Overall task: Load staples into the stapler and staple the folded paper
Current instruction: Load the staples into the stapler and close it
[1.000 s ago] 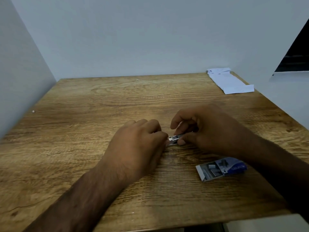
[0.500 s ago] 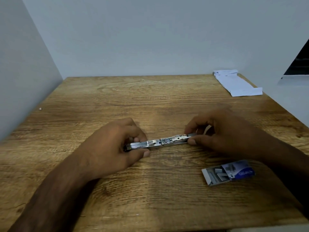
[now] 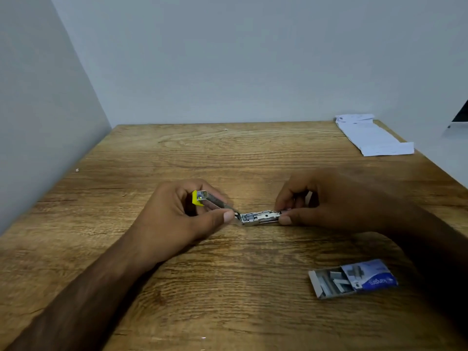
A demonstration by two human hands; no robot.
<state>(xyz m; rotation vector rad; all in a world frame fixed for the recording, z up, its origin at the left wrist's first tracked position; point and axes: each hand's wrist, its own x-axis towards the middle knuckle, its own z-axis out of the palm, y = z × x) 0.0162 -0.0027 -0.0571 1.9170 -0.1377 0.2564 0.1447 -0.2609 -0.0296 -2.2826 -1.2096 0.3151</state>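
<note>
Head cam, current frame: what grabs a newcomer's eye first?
Mid-table, the stapler lies opened out flat, its yellow-tipped top half in the left hand, its metal tray pinched by the right hand. Nearer, on the right, an open staple box shows loose strips. The folded paper sits untouched at the far right corner.

Wooden table bears folded paper; open staple box nearer.

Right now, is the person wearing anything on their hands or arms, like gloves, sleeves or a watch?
No. The left hand and right hand are bare: no gloves, rings or watch in view. Both forearms are bare too, with no sleeve showing up to the picture's edge. The fingers have short, plain nails.
</note>
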